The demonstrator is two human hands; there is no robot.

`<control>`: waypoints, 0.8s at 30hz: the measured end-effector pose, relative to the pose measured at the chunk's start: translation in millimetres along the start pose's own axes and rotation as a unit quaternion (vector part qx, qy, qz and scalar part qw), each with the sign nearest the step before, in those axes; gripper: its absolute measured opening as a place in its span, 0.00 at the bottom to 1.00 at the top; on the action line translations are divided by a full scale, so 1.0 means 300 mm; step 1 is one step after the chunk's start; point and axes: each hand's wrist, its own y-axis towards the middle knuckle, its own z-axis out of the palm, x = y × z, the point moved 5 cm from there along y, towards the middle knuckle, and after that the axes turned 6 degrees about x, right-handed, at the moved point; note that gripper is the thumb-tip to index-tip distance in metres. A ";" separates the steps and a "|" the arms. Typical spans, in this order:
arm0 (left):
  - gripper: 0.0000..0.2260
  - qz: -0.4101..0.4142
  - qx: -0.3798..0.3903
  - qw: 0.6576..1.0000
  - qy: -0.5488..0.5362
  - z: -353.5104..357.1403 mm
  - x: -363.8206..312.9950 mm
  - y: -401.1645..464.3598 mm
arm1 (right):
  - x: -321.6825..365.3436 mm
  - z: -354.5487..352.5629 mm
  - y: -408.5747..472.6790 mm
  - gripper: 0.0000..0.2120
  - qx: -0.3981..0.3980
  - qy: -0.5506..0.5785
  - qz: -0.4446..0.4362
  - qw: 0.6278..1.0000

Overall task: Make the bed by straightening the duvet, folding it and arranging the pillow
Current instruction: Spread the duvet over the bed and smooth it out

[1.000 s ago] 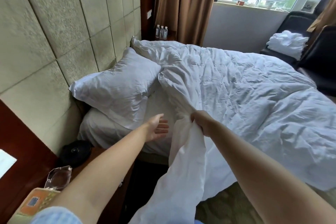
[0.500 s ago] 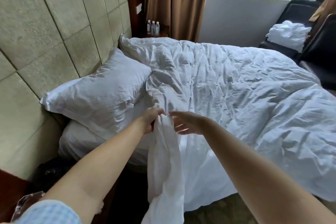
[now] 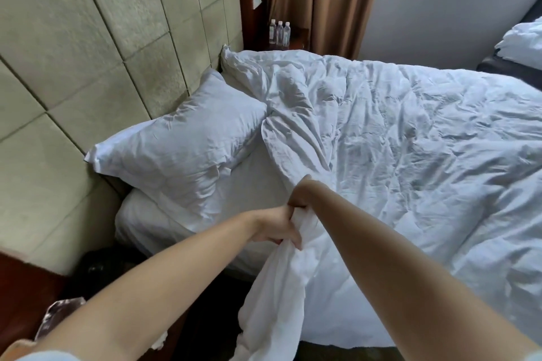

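Both hands now clutch the duvet (image 3: pixel 410 155), which before only the right held. White and crumpled, it covers the bed, bunched at its near edge. Pillow (image 3: pixel 181 152) leans at the head corner. Left hand (image 3: pixel 278 226) and right hand (image 3: pixel 302 195) grip the bunch, fingers clenched.

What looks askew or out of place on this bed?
The duvet is rumpled, its near corner bunched and hanging off the bed edge where both hands grip it. The pillow lies crooked against the headboard.
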 end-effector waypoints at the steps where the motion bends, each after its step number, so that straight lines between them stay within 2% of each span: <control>1: 0.21 0.004 0.026 1.000 -0.008 0.005 0.001 -0.001 | -0.004 -0.002 0.023 0.36 -0.009 -0.032 -0.016 0.999; 3: 0.19 0.007 0.083 0.996 -0.019 0.019 0.015 -0.012 | -0.011 -0.010 0.031 0.14 -0.031 -0.051 -0.069 0.996; 5: 0.18 -0.006 0.142 0.987 -0.072 0.012 0.049 -0.022 | -0.032 -0.024 0.024 0.06 -0.027 -0.002 -0.087 0.996; 7: 0.19 -0.038 0.146 0.978 -0.148 -0.027 0.088 -0.017 | -0.058 -0.041 0.025 0.03 -0.009 0.100 -0.094 0.990; 8: 0.22 -0.053 0.116 0.979 -0.156 -0.058 0.101 -0.018 | -0.066 -0.046 0.027 0.02 0.004 0.151 -0.101 0.983; 10: 0.23 -0.072 0.002 0.988 -0.138 -0.136 0.118 -0.015 | -0.090 -0.049 0.017 0.02 0.025 0.239 -0.111 0.964; 12: 0.18 -0.075 -0.119 0.978 -0.154 -0.205 0.117 -0.010 | -0.122 -0.049 0.016 0.03 0.035 0.300 -0.114 0.946; 15: 0.07 -0.062 -0.225 0.947 -0.220 -0.270 0.096 0.017 | -0.146 -0.052 -0.005 0.04 0.038 0.342 -0.131 0.930; 19: 0.09 -0.010 -0.260 0.923 -0.283 -0.317 0.023 0.067 | -0.105 -0.048 -0.043 0.11 0.071 0.393 -0.172 0.901; 24: 0.16 0.023 -0.205 0.910 -0.360 -0.350 -0.017 0.145 | -0.044 -0.067 -0.053 0.21 0.132 0.404 -0.191 0.885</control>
